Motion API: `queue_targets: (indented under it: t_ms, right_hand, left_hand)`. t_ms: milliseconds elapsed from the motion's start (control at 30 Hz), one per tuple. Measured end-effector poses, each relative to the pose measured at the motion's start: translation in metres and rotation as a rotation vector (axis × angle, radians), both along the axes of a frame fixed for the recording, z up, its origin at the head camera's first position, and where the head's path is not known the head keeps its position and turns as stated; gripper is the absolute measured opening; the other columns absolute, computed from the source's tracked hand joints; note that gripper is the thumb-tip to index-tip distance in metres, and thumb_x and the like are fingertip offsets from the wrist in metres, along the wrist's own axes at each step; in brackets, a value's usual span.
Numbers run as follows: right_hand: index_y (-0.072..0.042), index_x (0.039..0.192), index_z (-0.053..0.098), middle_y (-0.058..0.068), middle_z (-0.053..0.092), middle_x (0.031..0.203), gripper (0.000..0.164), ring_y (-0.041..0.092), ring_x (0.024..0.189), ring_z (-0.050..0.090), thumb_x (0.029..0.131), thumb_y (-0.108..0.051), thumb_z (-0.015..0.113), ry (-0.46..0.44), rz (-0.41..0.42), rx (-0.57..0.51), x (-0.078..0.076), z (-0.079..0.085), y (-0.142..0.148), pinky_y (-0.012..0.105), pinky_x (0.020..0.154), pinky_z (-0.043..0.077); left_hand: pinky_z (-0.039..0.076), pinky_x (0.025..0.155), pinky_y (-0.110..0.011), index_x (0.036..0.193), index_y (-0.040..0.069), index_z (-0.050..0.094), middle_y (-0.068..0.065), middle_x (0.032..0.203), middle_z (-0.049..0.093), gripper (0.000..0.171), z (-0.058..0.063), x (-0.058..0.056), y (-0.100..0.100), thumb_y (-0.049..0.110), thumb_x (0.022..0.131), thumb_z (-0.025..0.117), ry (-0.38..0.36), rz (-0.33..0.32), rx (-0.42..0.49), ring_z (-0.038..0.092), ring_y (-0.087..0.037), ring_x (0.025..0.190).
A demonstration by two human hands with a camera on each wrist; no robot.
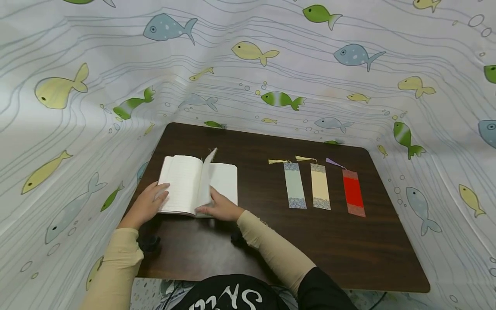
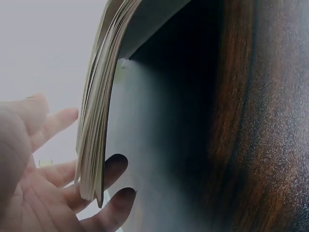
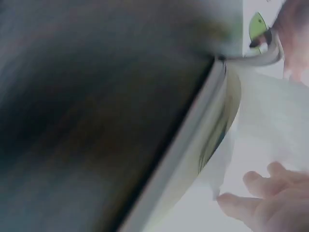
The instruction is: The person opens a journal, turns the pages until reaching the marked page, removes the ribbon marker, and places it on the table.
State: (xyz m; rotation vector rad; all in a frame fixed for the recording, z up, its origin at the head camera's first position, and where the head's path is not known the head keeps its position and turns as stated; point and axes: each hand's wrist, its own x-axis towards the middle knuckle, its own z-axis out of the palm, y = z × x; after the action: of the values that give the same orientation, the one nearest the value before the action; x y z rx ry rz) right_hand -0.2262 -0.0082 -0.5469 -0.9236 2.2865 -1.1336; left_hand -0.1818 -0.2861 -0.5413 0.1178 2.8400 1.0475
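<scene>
An open notebook point(image 1: 180, 183) with pale pages lies on the left of the table. A few leaves point(image 1: 205, 181) stand up near its spine. My left hand point(image 1: 145, 204) holds the notebook's left edge; in the left wrist view, fingers point(image 2: 116, 208) reach round the page block point(image 2: 94, 125). At the foot of the raised leaves is my right hand point(image 1: 222, 206), its fingers extended and touching the paper. The right wrist view is blurred, with fingertips point(image 3: 227, 200) against a white page point(image 3: 270, 125).
Three tasselled bookmarks lie to the right on the dark table point(image 1: 263, 241): a pale green one point(image 1: 296, 185), a cream one point(image 1: 320, 186) and a red one point(image 1: 353, 192). A fish-patterned curtain point(image 1: 248, 73) surrounds the table.
</scene>
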Motion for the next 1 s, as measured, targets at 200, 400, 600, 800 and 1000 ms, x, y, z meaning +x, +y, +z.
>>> queue_targets:
  t_ms: [200, 400, 600, 800, 1000]
  right_hand:
    - [-0.022, 0.156, 0.017, -0.005, 0.006, 0.163, 0.08, 0.026, 0.15, 0.008, 0.093, -0.046, 0.061, 0.14, 0.124, 0.18, 0.007, -0.007, -0.019, 0.072, 0.109, 0.008]
    - [-0.026, 0.152, 0.032, -0.006, 0.004, 0.163, 0.064, 0.022, 0.15, 0.007, 0.096, -0.046, 0.055, 0.182, 0.184, 0.251, 0.005, -0.011, -0.015, 0.069, 0.111, 0.011]
    - [-0.02, 0.15, 0.037, 0.007, 0.016, 0.162, 0.063, 0.026, 0.149, 0.012, 0.094, -0.033, 0.063, 0.285, 0.175, 0.325, -0.011, -0.015, 0.012, 0.056, 0.115, 0.023]
    - [-0.011, 0.154, 0.024, 0.01, 0.01, 0.162, 0.097, 0.026, 0.15, 0.009, 0.079, -0.047, 0.075, 0.331, 0.013, 0.583, -0.024, -0.022, 0.046, 0.055, 0.116, 0.02]
    - [-0.017, 0.152, 0.032, 0.001, 0.018, 0.162, 0.1, 0.019, 0.149, 0.015, 0.07, -0.054, 0.077, 0.384, -0.063, 0.606, -0.028, -0.022, 0.053, 0.067, 0.113, 0.011]
  left_hand:
    - [0.016, 0.107, -0.071, 0.147, -0.006, 0.032, -0.033, 0.154, 0.016, 0.066, 0.005, 0.0, 0.002, 0.043, 0.106, 0.015, -0.016, 0.032, 0.113, 0.017, -0.056, 0.138]
    - [0.023, 0.107, -0.068, 0.147, -0.012, 0.024, -0.036, 0.15, 0.022, 0.074, 0.0, -0.001, 0.003, 0.039, 0.1, 0.051, 0.012, 0.011, 0.017, 0.023, -0.054, 0.136]
    - [0.024, 0.106, -0.067, 0.153, -0.003, 0.015, -0.035, 0.151, 0.021, 0.089, -0.005, -0.003, 0.003, 0.024, 0.089, 0.071, 0.028, -0.015, -0.018, 0.023, -0.053, 0.137]
    - [0.028, 0.102, -0.07, 0.148, 0.001, 0.035, -0.038, 0.149, 0.02, 0.072, -0.004, 0.0, 0.0, 0.025, 0.09, 0.069, 0.031, -0.053, -0.053, 0.026, -0.057, 0.133]
    - [0.028, 0.101, -0.071, 0.147, 0.002, 0.036, -0.039, 0.15, 0.017, 0.071, -0.005, -0.001, -0.001, 0.03, 0.09, 0.068, -0.005, -0.054, -0.072, 0.025, -0.058, 0.133]
